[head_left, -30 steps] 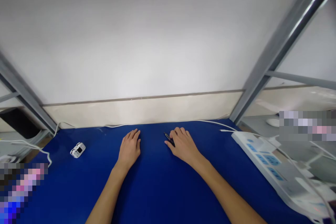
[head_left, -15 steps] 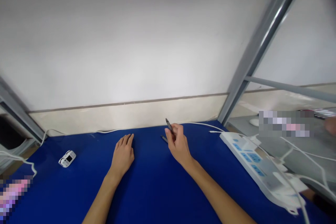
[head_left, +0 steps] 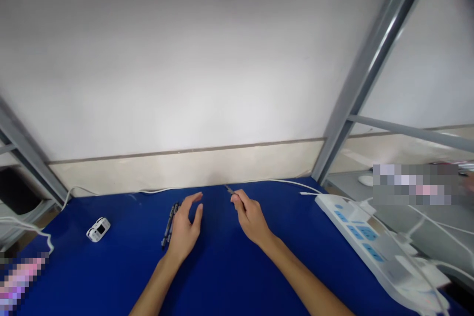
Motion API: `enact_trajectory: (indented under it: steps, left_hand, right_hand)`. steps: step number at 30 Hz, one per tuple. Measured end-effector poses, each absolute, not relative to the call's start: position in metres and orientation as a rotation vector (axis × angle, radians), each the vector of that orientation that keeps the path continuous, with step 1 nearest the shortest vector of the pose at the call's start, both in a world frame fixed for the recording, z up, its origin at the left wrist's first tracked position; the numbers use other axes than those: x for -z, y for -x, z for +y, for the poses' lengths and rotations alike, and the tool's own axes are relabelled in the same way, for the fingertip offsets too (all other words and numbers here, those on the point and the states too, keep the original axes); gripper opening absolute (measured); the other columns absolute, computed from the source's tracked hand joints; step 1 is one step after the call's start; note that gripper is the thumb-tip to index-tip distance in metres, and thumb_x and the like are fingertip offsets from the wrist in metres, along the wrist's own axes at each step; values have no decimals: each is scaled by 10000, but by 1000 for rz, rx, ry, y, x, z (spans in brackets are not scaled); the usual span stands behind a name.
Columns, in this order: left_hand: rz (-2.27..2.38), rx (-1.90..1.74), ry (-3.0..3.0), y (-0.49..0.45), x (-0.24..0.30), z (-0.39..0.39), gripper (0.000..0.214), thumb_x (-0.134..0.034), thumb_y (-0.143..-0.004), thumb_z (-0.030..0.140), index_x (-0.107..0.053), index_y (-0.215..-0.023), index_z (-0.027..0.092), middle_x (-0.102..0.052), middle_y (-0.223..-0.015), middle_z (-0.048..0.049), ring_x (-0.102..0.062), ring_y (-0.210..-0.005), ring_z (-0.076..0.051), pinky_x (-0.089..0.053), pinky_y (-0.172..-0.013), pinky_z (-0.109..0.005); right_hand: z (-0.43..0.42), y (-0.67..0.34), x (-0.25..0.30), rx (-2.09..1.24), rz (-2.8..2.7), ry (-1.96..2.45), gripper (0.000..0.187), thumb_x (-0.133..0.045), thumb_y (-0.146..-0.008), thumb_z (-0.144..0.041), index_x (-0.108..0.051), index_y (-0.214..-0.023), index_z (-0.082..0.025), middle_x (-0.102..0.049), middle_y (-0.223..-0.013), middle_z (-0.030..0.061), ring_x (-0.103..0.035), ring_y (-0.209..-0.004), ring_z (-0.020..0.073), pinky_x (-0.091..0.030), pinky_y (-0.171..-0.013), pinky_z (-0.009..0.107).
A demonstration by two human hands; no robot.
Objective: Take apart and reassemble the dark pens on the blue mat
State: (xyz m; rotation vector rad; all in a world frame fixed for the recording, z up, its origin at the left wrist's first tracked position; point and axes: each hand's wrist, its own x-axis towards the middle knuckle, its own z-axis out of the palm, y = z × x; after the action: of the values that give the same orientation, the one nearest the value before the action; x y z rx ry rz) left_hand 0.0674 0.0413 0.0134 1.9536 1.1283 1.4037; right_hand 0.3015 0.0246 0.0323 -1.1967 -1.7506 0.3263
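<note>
My right hand [head_left: 254, 217] is closed around a dark pen [head_left: 230, 189], whose thin end sticks out past the fingers toward the wall. The rest of the pen is hidden in the grip. To its left, my left hand [head_left: 185, 227] holds nothing, with thumb and fingers spread apart in a loose curve. Dark pens [head_left: 168, 224] lie side by side on the blue tabletop [head_left: 222, 271], right along the outer edge of the left hand, which partly covers them.
A small white device [head_left: 98, 229] with a black screen sits at the left. On the right lies a white power strip [head_left: 355, 237] with plugs and cables. A white cable [head_left: 274, 180] runs along the wall. Grey metal posts [head_left: 366, 84] flank the table.
My left hand has lifted from lying flat and turned, showing the pens beside it. The pen in my right hand has tipped lower; the second pen tip near that hand no longer shows.
</note>
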Motion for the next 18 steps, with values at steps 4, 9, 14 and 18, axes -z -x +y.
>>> enact_trajectory:
  steps: [4,9,14,18]
  left_hand:
    - [731,-1294,-1469,-89,-24,24,557,-647,-962,440,-522,-1481,279,-659,-1418,-120,-614,-1331,-288,-464,-1152,-487]
    - [751,-1276,-1266,-92,-23,25,458,-763,-867,477,-734,-1224,191,-752,-1249,-157,-706,-1180,-323,-545,-1045,-458]
    - [916,-1463,-1207,-84,-15,37,337,-794,-836,467,-771,-1015,183,-802,-1060,-119,-743,-882,-226,-587,-812,-335]
    - [814,-1414,-1168,-84,-15,39,333,-804,-837,440,-739,-1050,193,-783,-1131,-121,-735,-1008,-231,-569,-916,-349]
  right_hand:
    - [19,-294,-33,-379,-2010,1178,338,-346,-1114,-421,-596,-990,-230,-660,-774,15,-629,-658,176,-428,-641,262]
    - [11,-286,-32,-374,-2168,1198,308,-429,-1095,-468,-608,-1214,-248,-743,-938,48,-714,-865,233,-475,-792,316]
    - [13,-284,-30,-350,-2181,1225,292,-376,-1117,-403,-611,-1043,-248,-710,-872,26,-697,-813,225,-446,-739,307]
    - [16,-283,-29,-443,-2170,1157,299,-336,-1126,-342,-593,-1015,-236,-700,-867,27,-686,-786,206,-447,-725,294]
